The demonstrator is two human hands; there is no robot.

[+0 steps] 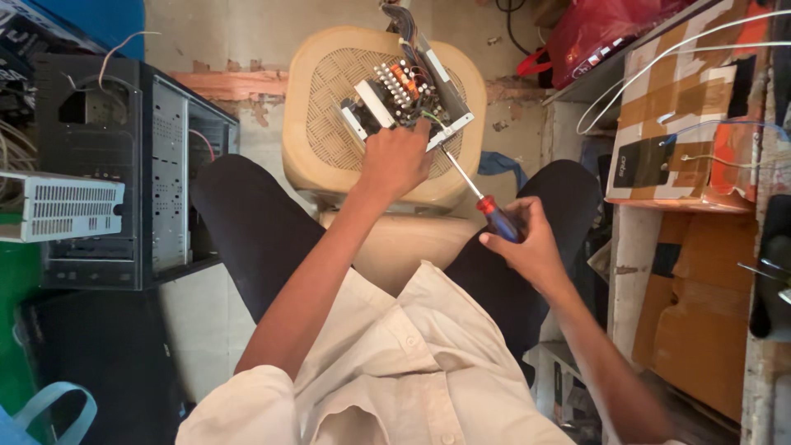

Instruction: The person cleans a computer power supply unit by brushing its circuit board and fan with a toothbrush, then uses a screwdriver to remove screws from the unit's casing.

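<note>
Left hand [395,161] is gripping the opened metal power-supply unit [404,95] at the beige woven stool's [321,156] near edge; right hand [527,243] is holding a red-and-blue-handled screwdriver [482,202] against it.

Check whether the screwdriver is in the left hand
No, the right hand grips the screwdriver; the left hand steadies the open power supply.

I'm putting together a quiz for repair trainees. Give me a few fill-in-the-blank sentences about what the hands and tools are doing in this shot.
1. The right hand grips a screwdriver by its red and ____ handle.
2. The left hand steadies the open power supply unit, which rests on a beige ____.
3. The screwdriver's tip points toward the unit's ____ casing edge.
4. To the person's left stands an open black computer ____.

Missing words: blue; stool; metal; case
</note>
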